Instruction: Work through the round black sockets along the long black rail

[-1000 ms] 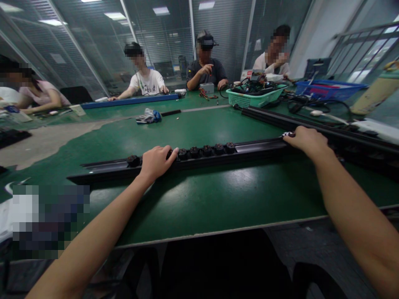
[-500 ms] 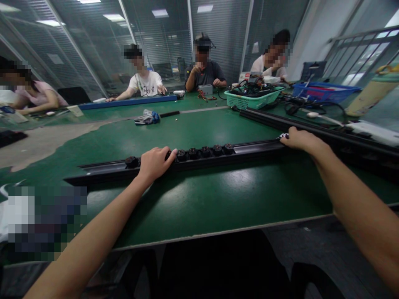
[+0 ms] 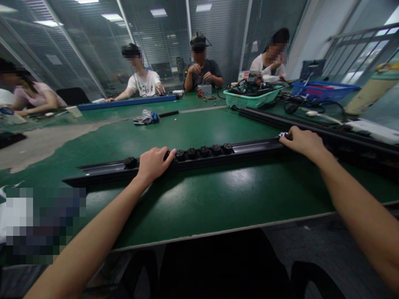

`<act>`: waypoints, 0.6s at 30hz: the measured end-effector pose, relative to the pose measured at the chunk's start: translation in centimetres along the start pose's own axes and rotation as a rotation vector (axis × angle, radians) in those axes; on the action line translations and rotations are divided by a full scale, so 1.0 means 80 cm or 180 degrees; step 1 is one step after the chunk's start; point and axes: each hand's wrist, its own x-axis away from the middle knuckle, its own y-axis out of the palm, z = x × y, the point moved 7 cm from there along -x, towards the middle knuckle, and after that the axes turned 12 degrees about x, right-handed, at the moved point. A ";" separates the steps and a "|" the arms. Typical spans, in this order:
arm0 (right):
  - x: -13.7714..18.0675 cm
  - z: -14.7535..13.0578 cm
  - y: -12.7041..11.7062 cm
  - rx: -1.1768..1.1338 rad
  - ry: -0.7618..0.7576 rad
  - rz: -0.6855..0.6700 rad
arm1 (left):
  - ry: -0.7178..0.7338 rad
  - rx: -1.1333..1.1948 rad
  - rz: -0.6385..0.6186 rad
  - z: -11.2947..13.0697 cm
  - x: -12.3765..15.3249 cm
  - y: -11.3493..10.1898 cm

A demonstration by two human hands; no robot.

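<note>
The front edge (image 3: pixel 199 236) of the green table (image 3: pixel 199 207) rises slightly toward the right; a broad strip of green surface shows between this edge and the black rail (image 3: pixel 255 146); beyond the rail, more green surface runs back to the gloves (image 3: pixel 146 118) and a short black strip (image 3: pixel 168 113); at right, room is narrower, a second black rail (image 3: pixel 264 117) lying diagonally near the right hand (image 3: pixel 302 141); the green basket (image 3: pixel 249 99) stands behind the second rail's far end, the blue basket (image 3: pixel 324 91) farther right; the black rail lies on the table, crosswise before the person, its cut left end extending well past the left hand (image 3: pixel 153 162); the left hand is closed part way over the rail, taking hold left of its middle, far fingertips hidden; five round black modules (image 3: pixel 204 151) sit in the channel just right of that grip, a single module (image 3: pixel 130 162) just left; the right hand is bent at the rail's right end, thumb and fingers near together beside a black-and-white piece (image 3: pixel 283 135); whether it grips the piece or the rail cannot be told.
</note>
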 end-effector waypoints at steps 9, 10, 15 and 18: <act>0.007 0.006 0.002 -0.0168 -0.0012 0.0036 | -0.0025 0.0006 -0.0005 -0.001 -0.001 0.001; 0.007 0.007 0.002 -0.0191 -0.0009 0.0027 | -0.0026 -0.0004 -0.0009 0.000 -0.001 0.001; 0.010 0.009 0.002 -0.0284 0.0052 0.0101 | -0.0007 -0.0035 -0.0024 0.000 -0.001 0.001; 0.011 0.010 0.002 -0.0338 0.0115 0.0188 | -0.0008 -0.0020 0.0001 0.000 -0.002 0.001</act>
